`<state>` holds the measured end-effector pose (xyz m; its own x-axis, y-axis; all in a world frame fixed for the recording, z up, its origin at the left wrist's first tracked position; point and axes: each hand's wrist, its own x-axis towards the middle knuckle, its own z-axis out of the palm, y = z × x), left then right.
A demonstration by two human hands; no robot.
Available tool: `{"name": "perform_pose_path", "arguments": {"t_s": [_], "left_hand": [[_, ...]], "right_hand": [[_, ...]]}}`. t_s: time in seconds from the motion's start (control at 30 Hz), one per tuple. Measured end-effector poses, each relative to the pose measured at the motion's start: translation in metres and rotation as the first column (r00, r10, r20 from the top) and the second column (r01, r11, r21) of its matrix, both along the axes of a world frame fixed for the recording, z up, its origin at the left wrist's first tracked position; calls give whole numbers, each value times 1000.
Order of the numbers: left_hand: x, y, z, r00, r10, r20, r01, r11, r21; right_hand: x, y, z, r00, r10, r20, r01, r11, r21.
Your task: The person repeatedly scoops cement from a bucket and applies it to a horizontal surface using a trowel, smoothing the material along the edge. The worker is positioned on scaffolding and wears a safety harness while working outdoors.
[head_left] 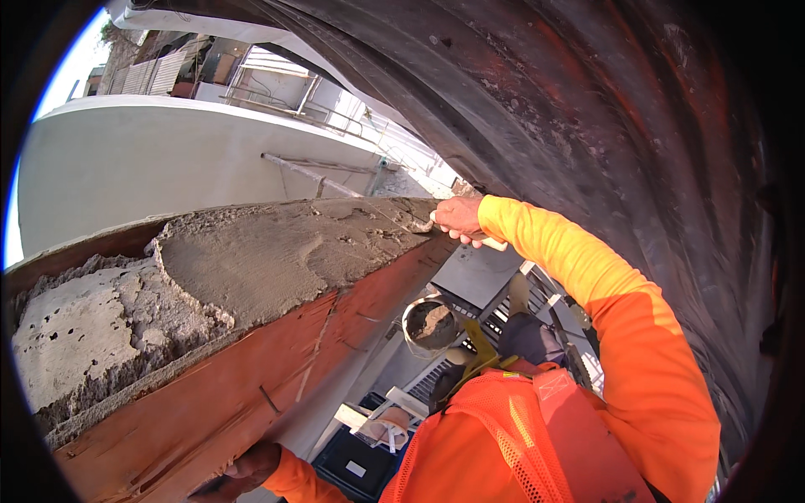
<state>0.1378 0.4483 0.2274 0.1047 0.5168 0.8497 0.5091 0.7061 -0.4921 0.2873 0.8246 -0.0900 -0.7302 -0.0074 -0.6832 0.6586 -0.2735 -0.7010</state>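
Observation:
My right hand (459, 220) is closed around the pale handle (495, 245) of what looks like a trowel, at the far end of a raised ledge. Its blade is mostly hidden by the hand and wet mortar. Grey mortar (268, 251) covers the far and middle part of the ledge top, smooth in places and ridged near my right hand. Rough, broken old concrete (71, 323) shows at the near left. A reddish board (243, 377) runs along the ledge's side. Low in shadow, my left hand (254, 464) is against the board's lower part, its fingers mostly hidden.
A bucket (409, 337) with mortar inside stands below, beside a slatted platform (432, 375). Dark corrugated sheeting (587, 109) rises close on the right. Nails (270, 400) stick out of the board. Beyond the ledge is a pale wall (151, 155); a black container (356, 461) sits below.

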Motion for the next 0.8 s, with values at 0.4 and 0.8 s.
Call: {"name": "perform_pose_path", "arguments": {"t_s": [0.4, 0.8], "left_hand": [[-7, -11, -5, 1000, -6, -26, 6, 1000, 9], [-25, -29, -9, 964, -214, 161, 198, 974, 108]], "right_hand": [[36, -2, 104, 948, 77, -310, -76, 997, 17], [142, -9, 115, 953, 110, -283, -106, 994, 31]]}}
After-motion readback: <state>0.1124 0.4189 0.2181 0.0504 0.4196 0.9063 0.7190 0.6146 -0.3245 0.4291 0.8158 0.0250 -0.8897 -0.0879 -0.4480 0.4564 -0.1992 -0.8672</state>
